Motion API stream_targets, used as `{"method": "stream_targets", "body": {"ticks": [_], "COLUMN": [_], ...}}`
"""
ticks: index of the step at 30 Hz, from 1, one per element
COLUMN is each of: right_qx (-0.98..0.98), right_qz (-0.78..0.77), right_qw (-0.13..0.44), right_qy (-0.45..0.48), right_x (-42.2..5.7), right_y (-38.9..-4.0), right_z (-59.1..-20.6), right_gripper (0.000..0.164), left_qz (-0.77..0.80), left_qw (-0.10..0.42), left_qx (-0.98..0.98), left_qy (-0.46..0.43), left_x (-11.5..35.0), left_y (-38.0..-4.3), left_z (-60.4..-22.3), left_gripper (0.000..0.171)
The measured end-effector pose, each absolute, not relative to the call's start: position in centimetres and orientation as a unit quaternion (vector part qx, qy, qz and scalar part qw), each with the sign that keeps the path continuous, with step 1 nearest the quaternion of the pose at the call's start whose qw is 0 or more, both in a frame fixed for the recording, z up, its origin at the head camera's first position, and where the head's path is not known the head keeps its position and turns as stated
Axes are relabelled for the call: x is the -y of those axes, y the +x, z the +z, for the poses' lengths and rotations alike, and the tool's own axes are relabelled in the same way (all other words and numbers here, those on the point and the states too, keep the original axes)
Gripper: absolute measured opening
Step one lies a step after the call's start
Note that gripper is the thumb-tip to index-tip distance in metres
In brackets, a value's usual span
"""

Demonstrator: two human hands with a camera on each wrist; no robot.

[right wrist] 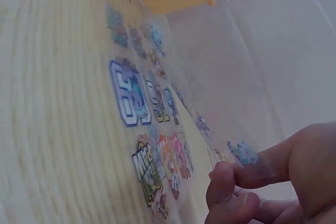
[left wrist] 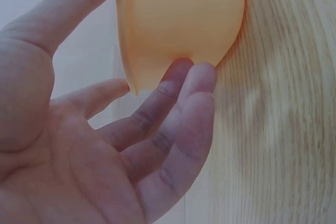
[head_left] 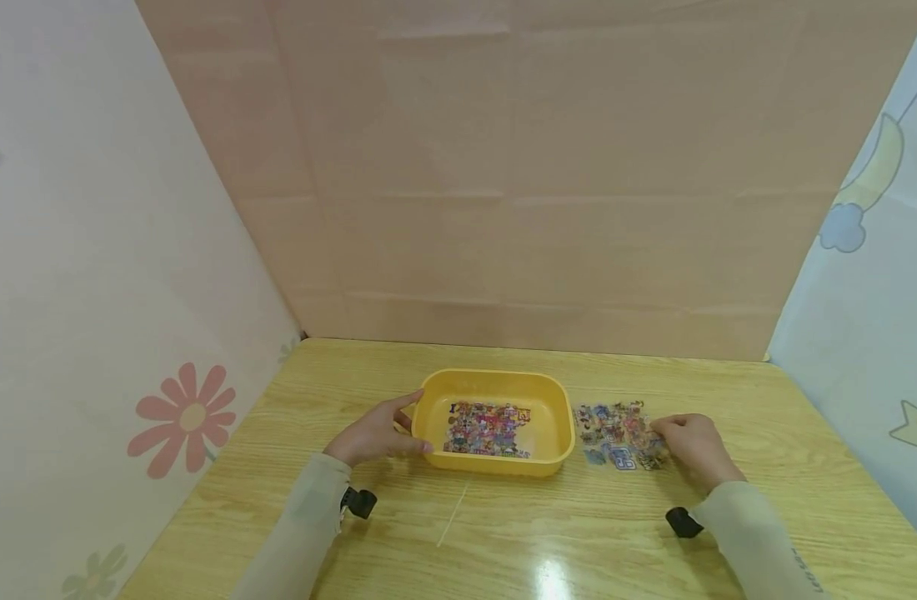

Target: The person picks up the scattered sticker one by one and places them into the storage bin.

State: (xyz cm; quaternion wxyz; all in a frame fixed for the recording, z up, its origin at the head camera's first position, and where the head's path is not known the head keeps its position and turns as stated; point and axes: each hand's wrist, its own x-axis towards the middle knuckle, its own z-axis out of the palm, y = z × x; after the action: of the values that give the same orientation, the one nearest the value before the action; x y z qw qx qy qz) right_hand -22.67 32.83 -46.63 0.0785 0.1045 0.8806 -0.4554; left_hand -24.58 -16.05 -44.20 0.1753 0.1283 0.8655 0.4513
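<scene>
Sleeves: pale, left sleeve [head_left: 301, 518] and right sleeve [head_left: 754, 533], each with a black wrist device [head_left: 361, 502] near the cuff
Surface: wood-grain [head_left: 616, 542], bearing everything in use
Right hand: [head_left: 694, 446] thumb and fingers brought together at the right edge of a clear printed sheet [head_left: 612, 435], pinching it; in the right wrist view the held corner is raised, with printed figures lying below it, perhaps a second layer
Left hand: [head_left: 379, 433] partly open, spanning the left end of the yellow basin [head_left: 496, 467]; thumb at the rim, bent fingers against the outer wall
Clear printed sheet: on the surface just right of the yellow basin, right edge lifted; whether it touches the basin, cannot tell
Yellow basin: upright, between the hands, with colourful printed pieces [head_left: 488, 429] on its floor
Step in hand (judged): picking up the sheet while the basin is steadied
Next move (judged): calls for a firm edge pinch and a slow lift, since the sheet looks thin and could fold or cling below
Backdrop: tan, creased [head_left: 541, 208], behind the surface
</scene>
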Motion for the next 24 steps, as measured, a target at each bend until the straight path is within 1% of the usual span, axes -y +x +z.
{"method": "stream_targets", "body": {"ticks": [6, 14, 24], "right_qx": [-0.843, -0.829, -0.797], "right_qz": [-0.516, -0.538, -0.585], "right_qw": [0.098, 0.094, 0.097], "right_qy": [0.120, 0.115, 0.116], "right_x": [-33.0, -33.3, -33.3], "right_y": [-22.5, -22.4, -22.5], "right_z": [-46.2, -45.7, -44.9], "right_gripper": [0.055, 0.053, 0.058], "left_qz": [0.452, 0.456, 0.458], "left_qw": [0.175, 0.175, 0.177], "left_qx": [-0.865, -0.863, -0.861], "left_qy": [0.129, 0.131, 0.129], "left_x": [16.0, 16.0, 16.0], "left_y": [-24.6, -24.6, -24.4], "left_z": [-44.2, -44.2, -44.1], "left_gripper": [0.100, 0.100, 0.100]}}
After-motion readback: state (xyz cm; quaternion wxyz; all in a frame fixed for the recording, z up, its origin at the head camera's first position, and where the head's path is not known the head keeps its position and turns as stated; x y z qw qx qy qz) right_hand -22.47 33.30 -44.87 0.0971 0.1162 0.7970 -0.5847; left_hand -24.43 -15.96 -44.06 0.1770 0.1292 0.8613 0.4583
